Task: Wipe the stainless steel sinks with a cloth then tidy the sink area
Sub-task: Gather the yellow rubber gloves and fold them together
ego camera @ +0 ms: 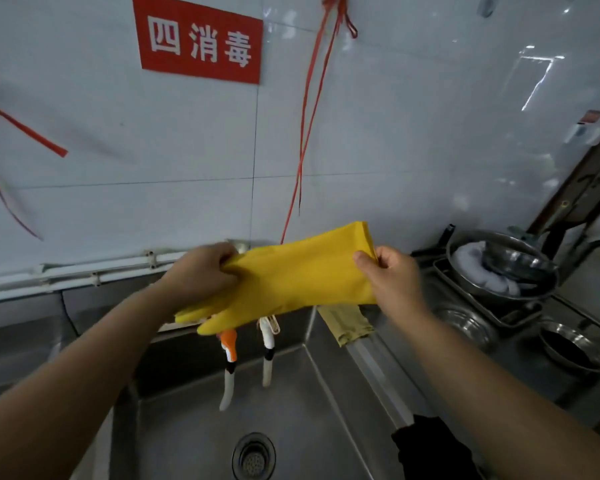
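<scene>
Head view, one yellow glove (291, 275), left hand (201, 271) gripping, right hand (388, 275) pinching cuff, two brushes (229, 362).

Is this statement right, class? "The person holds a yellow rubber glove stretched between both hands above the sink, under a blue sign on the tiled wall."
One detail is wrong: the sign is red with white characters, not blue, as the head view shows. The rest stands: the left hand and the right hand hold the yellow rubber glove stretched between them above the sink.
</scene>
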Tool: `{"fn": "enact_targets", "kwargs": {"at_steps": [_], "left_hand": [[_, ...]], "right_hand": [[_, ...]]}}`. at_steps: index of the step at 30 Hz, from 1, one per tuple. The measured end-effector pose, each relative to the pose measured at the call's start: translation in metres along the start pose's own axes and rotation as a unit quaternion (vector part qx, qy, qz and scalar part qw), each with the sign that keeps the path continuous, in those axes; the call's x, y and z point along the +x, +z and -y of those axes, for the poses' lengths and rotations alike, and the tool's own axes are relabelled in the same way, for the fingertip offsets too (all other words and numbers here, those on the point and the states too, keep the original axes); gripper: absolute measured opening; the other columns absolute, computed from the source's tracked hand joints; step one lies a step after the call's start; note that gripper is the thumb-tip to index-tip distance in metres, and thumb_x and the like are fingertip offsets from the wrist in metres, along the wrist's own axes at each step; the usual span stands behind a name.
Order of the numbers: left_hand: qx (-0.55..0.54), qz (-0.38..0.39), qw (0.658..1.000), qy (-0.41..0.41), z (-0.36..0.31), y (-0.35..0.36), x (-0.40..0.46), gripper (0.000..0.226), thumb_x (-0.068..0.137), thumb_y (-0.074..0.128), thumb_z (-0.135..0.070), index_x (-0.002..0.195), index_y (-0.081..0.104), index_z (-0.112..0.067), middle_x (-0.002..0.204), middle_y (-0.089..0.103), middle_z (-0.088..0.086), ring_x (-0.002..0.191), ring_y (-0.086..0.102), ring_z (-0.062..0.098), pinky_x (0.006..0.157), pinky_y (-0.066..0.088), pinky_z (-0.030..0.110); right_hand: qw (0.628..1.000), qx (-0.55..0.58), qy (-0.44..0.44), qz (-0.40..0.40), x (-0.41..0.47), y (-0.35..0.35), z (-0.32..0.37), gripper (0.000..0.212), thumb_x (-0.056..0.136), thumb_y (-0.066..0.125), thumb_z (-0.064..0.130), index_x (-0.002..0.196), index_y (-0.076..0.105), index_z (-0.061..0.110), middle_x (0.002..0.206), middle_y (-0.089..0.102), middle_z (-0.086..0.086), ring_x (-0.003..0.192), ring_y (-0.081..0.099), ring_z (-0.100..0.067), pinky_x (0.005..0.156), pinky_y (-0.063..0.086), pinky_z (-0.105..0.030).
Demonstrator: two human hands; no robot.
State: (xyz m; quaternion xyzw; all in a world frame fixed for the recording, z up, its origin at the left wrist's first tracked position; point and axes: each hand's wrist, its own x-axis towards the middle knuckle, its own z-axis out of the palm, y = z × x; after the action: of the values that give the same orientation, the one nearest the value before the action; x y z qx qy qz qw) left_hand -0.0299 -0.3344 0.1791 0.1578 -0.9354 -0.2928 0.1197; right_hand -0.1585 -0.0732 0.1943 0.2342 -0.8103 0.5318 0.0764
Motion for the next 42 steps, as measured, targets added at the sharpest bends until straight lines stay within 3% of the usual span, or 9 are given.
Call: {"fn": "enact_targets", "kwargs": {"at_steps": [8, 11, 18, 21, 23, 26, 31, 35, 42], "left_hand": [[0.173, 0.013, 0.983, 0.064, -0.017, 0.011, 0.120, 0.032, 0.084, 0.051, -0.011, 0.112, 0.057, -0.024, 0.097, 0.060, 0.001, 0.086, 0.048, 0.018, 0.079, 0.036, 0.030], [0.200, 0.008, 0.977, 0.066, -0.012, 0.031, 0.145, 0.037, 0.084, 0.047, -0.009, 0.114, 0.059, -0.026, 0.115, 0.060, 0.005, 0.112, 0.045, 0.026, 0.100, 0.031, 0.039], [0.157, -0.104, 0.982, -0.018, -0.007, 0.085, 0.165, 0.047, 0.084, 0.066, -0.024, 0.127, 0.051, -0.034, 0.150, 0.029, 0.002, 0.142, 0.008, 0.027, 0.112, 0.017, 0.052], [0.063, -0.118, 0.980, -0.149, -0.011, 0.100, 0.164, 0.074, 0.077, 0.074, -0.030, 0.139, 0.035, -0.026, 0.144, 0.032, 0.008, 0.131, 0.032, 0.030, 0.103, 0.040, 0.048], [-0.092, -0.072, 0.971, -0.209, -0.013, 0.108, 0.162, 0.053, 0.084, 0.068, -0.023, 0.132, 0.045, -0.019, 0.127, 0.051, 0.010, 0.104, 0.056, 0.025, 0.084, 0.054, 0.039], [-0.223, -0.003, 0.939, -0.262, -0.018, 0.116, 0.158, 0.022, 0.098, 0.047, -0.023, 0.113, 0.060, -0.014, 0.097, 0.063, 0.011, 0.079, 0.060, 0.020, 0.067, 0.054, 0.030], [-0.268, 0.011, 0.895, -0.356, -0.018, 0.124, 0.150, 0.038, 0.096, 0.040, -0.047, 0.088, 0.057, -0.014, 0.082, 0.060, 0.007, 0.075, 0.058, 0.021, 0.064, 0.050, 0.031], [-0.132, -0.043, 0.937, -0.320, 0.005, 0.124, 0.141, 0.032, 0.101, 0.037, -0.020, 0.128, 0.049, -0.008, 0.126, 0.055, 0.015, 0.113, 0.054, 0.026, 0.096, 0.045, 0.036], [-0.312, -0.075, 0.932, -0.169, -0.011, 0.113, 0.122, 0.063, 0.094, 0.045, -0.043, 0.148, 0.013, -0.036, 0.151, 0.030, 0.008, 0.131, 0.041, 0.031, 0.100, 0.044, 0.054]], "right_hand": [[0.996, -0.025, 0.078, -0.022, 0.037, 0.018, -0.057, 0.034, 0.091, 0.058, 0.032, 0.063, 0.048, 0.014, 0.055, 0.043, 0.002, 0.050, 0.039, -0.008, 0.043, 0.027, -0.018], [0.993, 0.003, 0.115, -0.001, 0.044, 0.022, -0.086, 0.032, 0.090, 0.059, 0.031, 0.067, 0.050, 0.010, 0.059, 0.046, -0.002, 0.054, 0.044, -0.013, 0.048, 0.031, -0.024], [0.979, 0.055, 0.179, 0.078, 0.062, 0.035, -0.145, 0.032, 0.089, 0.062, 0.023, 0.064, 0.047, 0.009, 0.057, 0.042, -0.001, 0.054, 0.040, -0.014, 0.053, 0.030, -0.027], [0.969, 0.063, 0.197, 0.132, 0.069, 0.042, -0.160, 0.018, 0.088, 0.062, 0.022, 0.081, 0.061, 0.006, 0.068, 0.056, -0.007, 0.062, 0.052, -0.016, 0.054, 0.037, -0.027], [0.962, 0.071, 0.213, 0.155, 0.070, 0.050, -0.168, 0.020, 0.088, 0.063, 0.023, 0.091, 0.064, 0.004, 0.079, 0.062, -0.016, 0.074, 0.060, -0.026, 0.060, 0.042, -0.028], [0.952, 0.078, 0.228, 0.187, 0.070, 0.066, -0.179, 0.028, 0.087, 0.065, 0.023, 0.088, 0.062, -0.005, 0.074, 0.061, -0.022, 0.071, 0.060, -0.033, 0.063, 0.043, -0.035], [0.901, 0.150, 0.294, 0.280, 0.071, 0.098, -0.190, 0.011, 0.087, 0.060, 0.016, 0.077, 0.060, 0.012, 0.054, 0.057, 0.000, 0.043, 0.051, -0.007, 0.042, 0.040, -0.019], [0.867, 0.185, 0.338, 0.316, 0.066, 0.128, -0.192, 0.011, 0.084, 0.053, 0.007, 0.078, 0.061, 0.013, 0.055, 0.063, 0.000, 0.048, 0.057, -0.009, 0.043, 0.043, -0.019], [0.850, 0.244, 0.379, 0.274, 0.063, 0.137, -0.199, 0.008, 0.085, 0.054, 0.007, 0.081, 0.060, 0.010, 0.058, 0.063, -0.006, 0.053, 0.056, -0.014, 0.046, 0.045, -0.023]]}}
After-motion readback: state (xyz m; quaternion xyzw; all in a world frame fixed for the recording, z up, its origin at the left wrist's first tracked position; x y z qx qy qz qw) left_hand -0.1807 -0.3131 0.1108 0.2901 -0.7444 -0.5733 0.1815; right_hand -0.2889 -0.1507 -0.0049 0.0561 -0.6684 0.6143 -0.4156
